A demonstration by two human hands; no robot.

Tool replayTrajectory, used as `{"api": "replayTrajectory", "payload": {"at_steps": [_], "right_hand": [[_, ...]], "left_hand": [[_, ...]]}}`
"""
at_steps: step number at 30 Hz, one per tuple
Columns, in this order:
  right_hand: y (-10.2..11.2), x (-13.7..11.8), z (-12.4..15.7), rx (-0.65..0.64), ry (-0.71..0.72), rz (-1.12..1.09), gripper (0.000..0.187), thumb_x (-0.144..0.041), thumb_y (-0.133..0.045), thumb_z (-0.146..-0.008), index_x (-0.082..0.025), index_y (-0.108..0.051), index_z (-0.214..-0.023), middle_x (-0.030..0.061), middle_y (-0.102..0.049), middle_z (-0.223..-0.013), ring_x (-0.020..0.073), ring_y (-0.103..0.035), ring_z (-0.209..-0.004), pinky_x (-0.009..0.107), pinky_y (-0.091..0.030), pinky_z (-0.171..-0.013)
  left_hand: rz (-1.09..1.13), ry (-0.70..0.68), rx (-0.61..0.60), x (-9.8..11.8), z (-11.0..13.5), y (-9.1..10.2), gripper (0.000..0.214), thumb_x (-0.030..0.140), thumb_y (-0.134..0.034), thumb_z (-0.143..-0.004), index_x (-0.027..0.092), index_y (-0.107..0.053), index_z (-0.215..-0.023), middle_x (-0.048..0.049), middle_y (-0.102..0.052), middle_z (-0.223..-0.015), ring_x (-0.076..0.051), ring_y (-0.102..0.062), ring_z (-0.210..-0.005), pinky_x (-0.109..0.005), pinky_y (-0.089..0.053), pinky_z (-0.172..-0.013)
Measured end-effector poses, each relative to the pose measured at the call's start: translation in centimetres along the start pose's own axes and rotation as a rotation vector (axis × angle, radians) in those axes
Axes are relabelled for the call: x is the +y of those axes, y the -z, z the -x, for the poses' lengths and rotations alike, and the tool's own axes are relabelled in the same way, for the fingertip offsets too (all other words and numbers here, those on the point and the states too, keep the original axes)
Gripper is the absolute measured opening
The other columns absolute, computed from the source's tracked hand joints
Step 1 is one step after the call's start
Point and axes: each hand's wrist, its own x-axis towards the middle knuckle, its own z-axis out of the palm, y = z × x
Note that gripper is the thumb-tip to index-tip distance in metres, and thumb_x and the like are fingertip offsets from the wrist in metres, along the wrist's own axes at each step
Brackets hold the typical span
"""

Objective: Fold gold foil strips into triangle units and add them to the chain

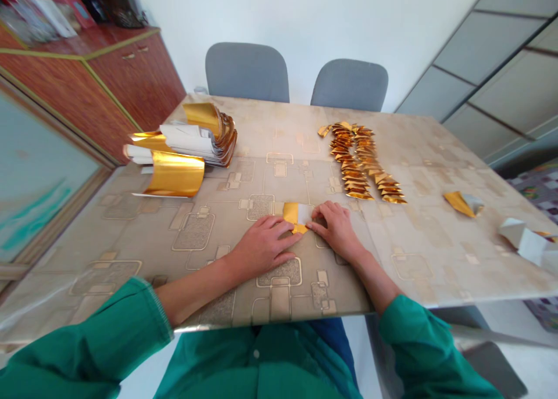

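Note:
A small sheet of gold foil paper (290,212), white on its right half and folded to a point at the near end, lies on the table in front of me. My left hand (267,242) rests flat beside it, fingers stretched out, the fingertips pressing on its left near edge. On the other side, my right hand (337,227) has curled fingers, with the thumb and index finger closed at the paper's right edge. Farther off to the right stand rows of folded gold paper pieces (355,161), lined up close together.
Stacks of curled gold and white sheets (178,175) lie at the back left of the patterned table (261,294). A loose gold piece (460,204) and white paper (525,241) lie at the right. Two grey chairs (247,71) stand behind the table.

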Motion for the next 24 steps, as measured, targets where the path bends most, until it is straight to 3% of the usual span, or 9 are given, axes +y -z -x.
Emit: {"api": "replayTrajectory", "payload": {"at_steps": [4, 7, 12, 18, 24], "right_hand": [[0.6, 0.5, 0.1, 0.119, 0.072, -0.098, 0.012, -0.025, -0.056, -0.093, -0.022, -0.059, -0.082, 0.0036, -0.063, -0.083, 0.0207, -0.055, -0.084, 0.033, -0.039, -0.076], [0.8, 0.2, 0.0, 0.181, 0.199, -0.136, 0.013, -0.022, -0.050, -0.095, -0.022, -0.062, -0.093, 0.0067, -0.066, -0.095, 0.0215, -0.056, -0.092, 0.035, -0.042, -0.082], [0.4, -0.9, -0.3, -0.022, 0.400, -0.002, 0.024, -0.024, -0.047, -0.099, -0.024, -0.063, -0.116, 0.0068, -0.065, -0.121, 0.0226, -0.053, -0.110, 0.040, -0.037, -0.095], [0.4, -1.1, 0.0, -0.080, 0.338, 0.082, 0.021, -0.027, -0.054, -0.097, -0.023, -0.065, -0.115, 0.0073, -0.064, -0.112, 0.0229, -0.052, -0.103, 0.039, -0.036, -0.091], [0.0, -1.3, 0.3, -0.092, 0.337, 0.045, 0.020, -0.029, -0.056, -0.096, -0.020, -0.066, -0.110, 0.0080, -0.059, -0.100, 0.0219, -0.052, -0.095, 0.035, -0.040, -0.084]], "left_hand": [[0.044, -0.138, 0.076, -1.7, 0.1, 0.1, 0.025, 0.034, -0.053, -0.099, 0.020, -0.068, -0.113, -0.0075, -0.066, -0.116, -0.024, -0.057, -0.111, -0.041, -0.047, -0.101], [0.081, -0.220, 0.105, -2.8, 0.0, 0.2, 0.023, 0.030, -0.050, -0.101, 0.020, -0.069, -0.108, -0.0068, -0.067, -0.115, -0.021, -0.058, -0.113, -0.040, -0.045, -0.103], [0.055, -0.231, 0.106, -3.3, -0.4, 0.2, 0.018, 0.032, -0.055, -0.099, 0.021, -0.069, -0.100, -0.0042, -0.069, -0.117, -0.022, -0.058, -0.112, -0.040, -0.045, -0.100], [-0.032, -0.212, 0.179, -3.4, -0.4, -0.1, 0.018, 0.023, -0.052, -0.100, 0.020, -0.069, -0.093, -0.0020, -0.071, -0.109, -0.018, -0.058, -0.103, -0.034, -0.046, -0.090], [-0.076, -0.138, 0.116, -3.1, -0.6, -0.1, 0.015, 0.025, -0.055, -0.099, 0.018, -0.067, -0.094, -0.0025, -0.071, -0.097, -0.018, -0.059, -0.094, -0.034, -0.046, -0.089]]}}
